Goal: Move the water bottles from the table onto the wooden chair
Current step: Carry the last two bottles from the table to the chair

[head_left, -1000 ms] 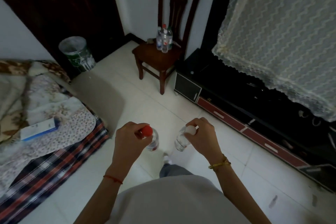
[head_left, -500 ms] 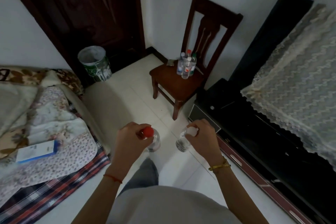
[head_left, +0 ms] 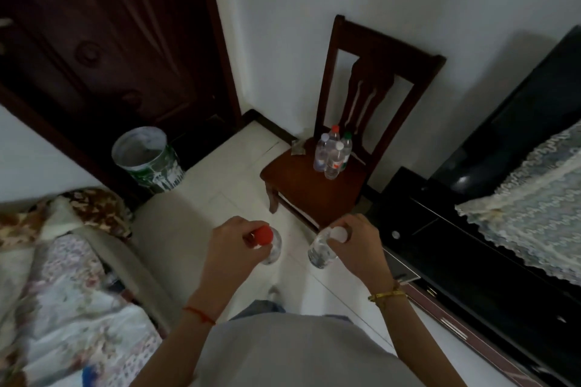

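Observation:
My left hand (head_left: 231, 248) grips a clear water bottle with a red cap (head_left: 271, 245) by its neck, hanging over the floor. In my right hand (head_left: 358, 247) hangs a second clear bottle with a white cap (head_left: 320, 251), also gripped near the top. Just ahead stands the dark wooden chair (head_left: 301, 188), against the white wall. Several water bottles (head_left: 332, 154) stand in a cluster at the back of its seat, with red, white and green caps. The front of the seat is bare wood.
A paint-streaked bucket (head_left: 147, 160) sits by the dark door (head_left: 103, 41) at left. A bed with floral bedding (head_left: 53, 276) fills the lower left. A black low cabinet (head_left: 465, 261) with a lace cloth (head_left: 534, 210) runs along the right. White tiled floor leads to the chair.
I have walked closer to the chair, which now looks larger and nearer. Both hands still hold their bottles in the same way.

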The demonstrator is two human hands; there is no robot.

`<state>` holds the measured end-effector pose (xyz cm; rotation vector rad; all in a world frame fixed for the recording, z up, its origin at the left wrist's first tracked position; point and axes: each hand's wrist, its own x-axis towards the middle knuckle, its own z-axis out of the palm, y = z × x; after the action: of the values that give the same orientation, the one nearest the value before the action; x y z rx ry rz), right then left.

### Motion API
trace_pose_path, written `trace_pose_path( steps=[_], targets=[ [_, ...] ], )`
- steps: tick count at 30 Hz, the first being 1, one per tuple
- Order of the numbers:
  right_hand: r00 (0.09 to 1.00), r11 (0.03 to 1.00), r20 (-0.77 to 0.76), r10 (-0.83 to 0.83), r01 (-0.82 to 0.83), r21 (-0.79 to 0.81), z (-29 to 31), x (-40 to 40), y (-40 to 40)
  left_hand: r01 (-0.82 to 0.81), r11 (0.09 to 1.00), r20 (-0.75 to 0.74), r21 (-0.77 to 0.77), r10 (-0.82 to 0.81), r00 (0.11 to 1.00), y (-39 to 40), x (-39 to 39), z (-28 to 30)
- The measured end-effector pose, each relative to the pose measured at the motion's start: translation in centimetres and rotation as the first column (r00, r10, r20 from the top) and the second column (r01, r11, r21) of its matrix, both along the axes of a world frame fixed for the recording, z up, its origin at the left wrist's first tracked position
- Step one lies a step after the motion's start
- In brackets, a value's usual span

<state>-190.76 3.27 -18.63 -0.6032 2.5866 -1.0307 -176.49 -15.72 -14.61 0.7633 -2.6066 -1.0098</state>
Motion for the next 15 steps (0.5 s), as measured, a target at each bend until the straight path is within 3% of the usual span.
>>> trace_pose_path(
  steps=[15],
  targets=[
    [0.995,0.995,-0.022,-0.095,0.096,0.036,-0.9,-14.4,-12.7,0.17,0.984,0.034,0.061,-0.172,0.984,-14.4,-17.4,-1.7]
  ],
)
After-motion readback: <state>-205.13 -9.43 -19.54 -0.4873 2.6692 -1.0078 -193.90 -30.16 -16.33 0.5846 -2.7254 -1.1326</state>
